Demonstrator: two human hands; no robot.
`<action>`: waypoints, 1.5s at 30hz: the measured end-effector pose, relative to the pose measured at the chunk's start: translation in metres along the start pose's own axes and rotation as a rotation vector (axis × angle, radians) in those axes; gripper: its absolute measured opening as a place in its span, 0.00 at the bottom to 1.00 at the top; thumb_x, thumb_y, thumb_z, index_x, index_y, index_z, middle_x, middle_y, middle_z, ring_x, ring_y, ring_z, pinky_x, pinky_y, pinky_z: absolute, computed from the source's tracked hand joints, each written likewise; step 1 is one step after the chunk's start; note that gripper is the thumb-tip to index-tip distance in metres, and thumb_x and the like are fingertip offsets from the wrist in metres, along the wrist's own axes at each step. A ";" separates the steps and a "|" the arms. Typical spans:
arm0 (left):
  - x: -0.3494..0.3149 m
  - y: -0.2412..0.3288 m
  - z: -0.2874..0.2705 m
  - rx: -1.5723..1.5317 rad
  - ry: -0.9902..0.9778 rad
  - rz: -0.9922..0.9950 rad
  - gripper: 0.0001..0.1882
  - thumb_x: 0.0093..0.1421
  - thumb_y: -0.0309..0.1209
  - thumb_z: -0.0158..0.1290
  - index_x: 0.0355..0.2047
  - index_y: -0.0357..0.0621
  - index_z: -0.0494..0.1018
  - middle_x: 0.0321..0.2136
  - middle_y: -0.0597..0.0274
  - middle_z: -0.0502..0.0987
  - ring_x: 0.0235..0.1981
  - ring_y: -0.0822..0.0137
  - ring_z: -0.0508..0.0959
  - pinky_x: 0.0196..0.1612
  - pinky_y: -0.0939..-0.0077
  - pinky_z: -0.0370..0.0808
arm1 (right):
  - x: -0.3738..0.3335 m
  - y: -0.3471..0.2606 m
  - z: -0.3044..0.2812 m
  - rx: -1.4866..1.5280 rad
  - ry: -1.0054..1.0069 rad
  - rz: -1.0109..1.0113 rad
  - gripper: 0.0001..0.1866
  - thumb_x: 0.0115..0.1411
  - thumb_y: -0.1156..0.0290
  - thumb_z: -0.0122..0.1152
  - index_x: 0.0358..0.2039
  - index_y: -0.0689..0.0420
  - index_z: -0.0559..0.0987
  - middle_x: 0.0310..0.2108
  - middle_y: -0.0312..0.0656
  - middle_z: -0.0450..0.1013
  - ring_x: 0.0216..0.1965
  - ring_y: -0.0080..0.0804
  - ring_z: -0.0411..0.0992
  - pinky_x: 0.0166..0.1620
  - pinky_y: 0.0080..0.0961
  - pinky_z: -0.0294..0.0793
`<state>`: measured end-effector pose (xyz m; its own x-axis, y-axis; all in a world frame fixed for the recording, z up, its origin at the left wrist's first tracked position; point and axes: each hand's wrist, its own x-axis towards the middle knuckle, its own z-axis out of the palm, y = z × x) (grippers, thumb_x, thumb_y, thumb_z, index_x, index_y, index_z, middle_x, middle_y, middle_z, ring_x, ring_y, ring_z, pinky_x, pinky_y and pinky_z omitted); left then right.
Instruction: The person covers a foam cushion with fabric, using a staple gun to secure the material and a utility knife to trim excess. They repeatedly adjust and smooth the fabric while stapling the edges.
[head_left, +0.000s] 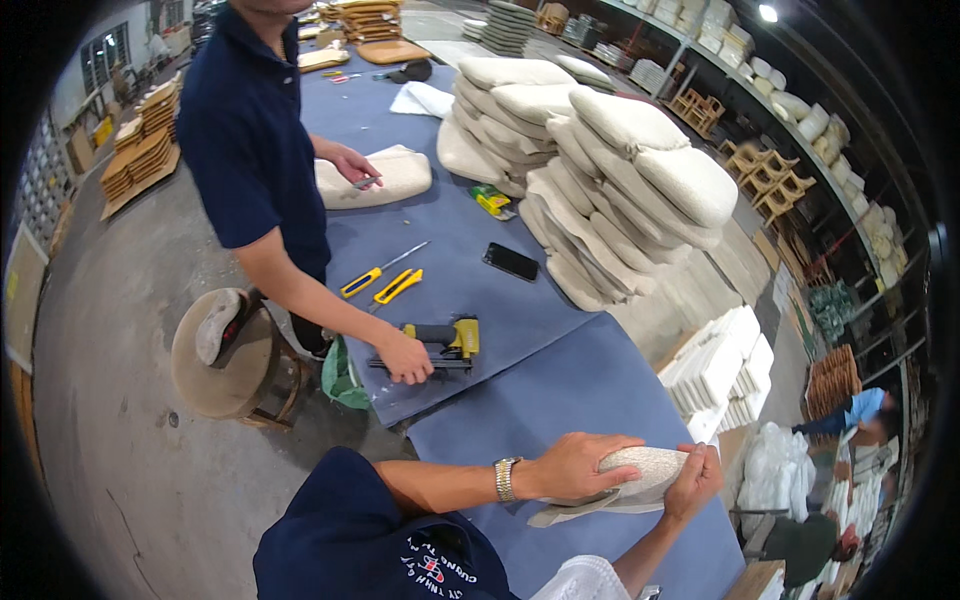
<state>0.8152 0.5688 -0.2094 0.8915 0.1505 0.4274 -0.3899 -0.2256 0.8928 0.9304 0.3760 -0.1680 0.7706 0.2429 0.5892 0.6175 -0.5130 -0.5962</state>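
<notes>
A small cream cushion (648, 465) with textured fabric is between my two hands, over the near right of the blue-grey table (490, 440). My left hand (582, 466), below a metal wristwatch, is closed over its left part. My right hand (693, 482) grips its right end with bent fingers. A loose fabric edge hangs below the cushion. Across from me, a co-worker's hand (405, 358) rests at a yellow and black staple gun (460, 338). The co-worker's other hand (350, 165) holds a small metallic item beside a cream seat cushion (395, 178).
A yellow screwdriver (362, 282), a yellow utility knife (400, 286) and a black phone (511, 262) lie mid-table. Tall stacks of cream cushions (640, 170) stand at the far right. White foam blocks (715, 370) sit right of the table. A round stool (225, 350) stands left.
</notes>
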 end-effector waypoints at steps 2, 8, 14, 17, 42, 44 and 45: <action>-0.001 0.010 0.000 0.017 0.003 -0.016 0.27 0.66 0.47 0.58 0.57 0.40 0.76 0.45 0.48 0.83 0.44 0.51 0.85 0.46 0.65 0.80 | 0.006 -0.004 0.000 0.004 -0.017 -0.041 0.20 0.72 0.66 0.48 0.26 0.65 0.79 0.21 0.41 0.71 0.26 0.26 0.67 0.32 0.28 0.65; 0.004 0.013 0.003 -0.028 -0.009 -0.066 0.25 0.67 0.46 0.58 0.54 0.39 0.78 0.44 0.46 0.84 0.44 0.52 0.85 0.47 0.66 0.79 | 0.015 0.000 -0.001 0.067 -0.041 -0.056 0.17 0.69 0.68 0.51 0.28 0.65 0.81 0.23 0.46 0.75 0.27 0.34 0.71 0.35 0.32 0.69; 0.015 0.008 0.024 0.011 -0.030 -0.074 0.23 0.68 0.44 0.58 0.53 0.38 0.79 0.44 0.46 0.84 0.45 0.58 0.85 0.49 0.69 0.79 | 0.007 0.007 -0.022 0.025 -0.007 -0.047 0.17 0.69 0.66 0.54 0.30 0.65 0.83 0.24 0.45 0.78 0.29 0.30 0.73 0.38 0.29 0.71; 0.009 0.008 0.030 -0.024 0.022 -0.049 0.19 0.67 0.37 0.60 0.52 0.36 0.80 0.44 0.52 0.85 0.45 0.66 0.84 0.50 0.72 0.78 | 0.006 0.022 -0.018 0.010 -0.033 -0.050 0.14 0.66 0.67 0.58 0.29 0.63 0.83 0.26 0.52 0.78 0.28 0.47 0.76 0.35 0.38 0.71; 0.055 0.097 0.232 0.360 -0.332 -0.229 0.25 0.71 0.48 0.53 0.49 0.36 0.80 0.33 0.43 0.84 0.36 0.59 0.85 0.40 0.67 0.78 | -0.025 0.118 -0.192 -0.080 -0.069 0.231 0.29 0.67 0.47 0.53 0.22 0.60 0.82 0.26 0.54 0.77 0.29 0.60 0.74 0.35 0.53 0.70; 0.072 0.109 0.231 0.346 -0.462 -0.271 0.27 0.72 0.50 0.49 0.48 0.35 0.80 0.32 0.40 0.83 0.35 0.51 0.85 0.39 0.60 0.77 | -0.019 0.131 -0.178 -0.120 -0.002 0.206 0.29 0.67 0.48 0.54 0.21 0.61 0.81 0.26 0.55 0.77 0.30 0.61 0.74 0.34 0.55 0.69; 0.074 0.105 0.231 0.398 -0.462 -0.223 0.26 0.72 0.50 0.49 0.49 0.35 0.79 0.33 0.39 0.82 0.35 0.48 0.84 0.40 0.59 0.77 | -0.018 0.138 -0.167 -0.134 0.032 0.195 0.29 0.67 0.49 0.54 0.20 0.61 0.81 0.26 0.55 0.77 0.31 0.62 0.75 0.34 0.56 0.68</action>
<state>0.8935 0.3343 -0.1172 0.9832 -0.1749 0.0528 -0.1475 -0.5899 0.7939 0.9758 0.1635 -0.1700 0.8666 0.1037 0.4881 0.4295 -0.6529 -0.6239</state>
